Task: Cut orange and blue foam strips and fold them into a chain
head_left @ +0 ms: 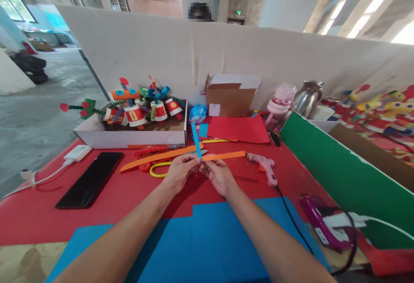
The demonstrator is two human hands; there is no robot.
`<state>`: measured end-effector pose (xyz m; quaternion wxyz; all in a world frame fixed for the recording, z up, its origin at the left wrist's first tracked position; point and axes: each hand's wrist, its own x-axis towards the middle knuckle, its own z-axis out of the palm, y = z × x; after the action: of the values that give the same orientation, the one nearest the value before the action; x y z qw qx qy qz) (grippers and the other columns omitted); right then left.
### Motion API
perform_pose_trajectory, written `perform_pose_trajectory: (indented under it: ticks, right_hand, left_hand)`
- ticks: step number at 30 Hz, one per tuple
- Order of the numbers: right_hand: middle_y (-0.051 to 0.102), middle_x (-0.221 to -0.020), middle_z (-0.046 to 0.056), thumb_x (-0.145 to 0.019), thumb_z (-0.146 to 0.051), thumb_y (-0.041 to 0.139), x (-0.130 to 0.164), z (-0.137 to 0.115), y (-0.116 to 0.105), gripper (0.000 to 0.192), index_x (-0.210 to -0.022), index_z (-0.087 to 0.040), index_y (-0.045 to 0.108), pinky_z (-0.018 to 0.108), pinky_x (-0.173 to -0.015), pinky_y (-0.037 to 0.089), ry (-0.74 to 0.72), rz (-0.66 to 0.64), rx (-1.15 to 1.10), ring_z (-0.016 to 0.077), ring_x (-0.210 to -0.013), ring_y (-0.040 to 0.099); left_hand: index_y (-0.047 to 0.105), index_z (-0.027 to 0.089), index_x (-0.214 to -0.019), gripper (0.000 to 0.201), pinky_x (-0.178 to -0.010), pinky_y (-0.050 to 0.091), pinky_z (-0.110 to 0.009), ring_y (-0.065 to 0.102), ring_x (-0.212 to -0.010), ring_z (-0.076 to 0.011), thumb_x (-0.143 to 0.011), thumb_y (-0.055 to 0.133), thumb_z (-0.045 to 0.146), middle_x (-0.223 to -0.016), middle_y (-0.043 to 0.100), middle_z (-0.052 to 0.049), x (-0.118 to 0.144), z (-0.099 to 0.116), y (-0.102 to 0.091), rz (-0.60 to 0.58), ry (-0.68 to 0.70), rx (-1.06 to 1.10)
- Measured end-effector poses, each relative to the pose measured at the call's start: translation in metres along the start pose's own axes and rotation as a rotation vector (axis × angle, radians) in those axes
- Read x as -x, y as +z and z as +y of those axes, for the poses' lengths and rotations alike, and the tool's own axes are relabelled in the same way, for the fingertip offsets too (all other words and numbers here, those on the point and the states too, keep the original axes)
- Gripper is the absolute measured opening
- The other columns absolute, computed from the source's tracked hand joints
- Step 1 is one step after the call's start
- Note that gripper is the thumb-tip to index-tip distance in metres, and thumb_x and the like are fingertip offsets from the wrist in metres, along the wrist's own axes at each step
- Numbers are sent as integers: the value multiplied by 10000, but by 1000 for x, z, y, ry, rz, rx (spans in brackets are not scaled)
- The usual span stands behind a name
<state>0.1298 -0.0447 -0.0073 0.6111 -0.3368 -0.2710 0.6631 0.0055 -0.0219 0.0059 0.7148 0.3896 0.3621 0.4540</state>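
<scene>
My left hand (181,171) and my right hand (219,174) meet above the red tabletop, fingertips pinched close together. Between them a blue paper strip (196,138) points away from me, and an orange paper strip (228,155) runs out to the right. The strips cross at a corner by my fingertips; whether they are stuck together I cannot tell. Both hands are closed on this joint. Just beyond and left of my left hand lie a longer orange strip (152,159) and scissors with a yellow handle (155,171). A pink glue gun (265,167) lies right of the orange strip's end.
A white box (129,139) with paper-cup figures stands back left. Near it lie a black phone (90,179) and a white charger (76,153). Red paper (239,128) lies ahead, blue sheets (213,240) under my arms. A green-sided box (339,179) and purple device (326,222) border the right.
</scene>
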Motion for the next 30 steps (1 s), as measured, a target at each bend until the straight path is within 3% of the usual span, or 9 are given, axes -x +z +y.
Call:
perform_pose_trajectory:
  ticks: [13,20,30]
  right_hand:
    - [619,-589,-44,-571,-332,830,5,-5,3,297,-676,-196,588,228,-622,510,-23,-31,57,96,-569,585]
    - [620,-598,-50,-577,-333,821,4,-2,2,292,-684,-193,588,231,-646,517,-36,50,141,88,-565,583]
    - [691,-678,0,-636,-354,732,1,1,-1,224,-789,-192,712,294,-688,504,-186,149,398,146,-620,614]
  left_hand:
    - [647,127,-627,251,-518,387,-215,502,-501,-81,-547,787,319,-561,628,-13,0,1,-1,24,50,-128]
    - [653,120,-607,187,-499,390,-235,512,-480,-100,-507,768,227,-533,623,-20,3,5,3,51,84,-114]
    - [684,114,-621,166,-513,418,-248,524,-515,-116,-542,761,239,-575,638,-48,5,6,3,34,85,-150]
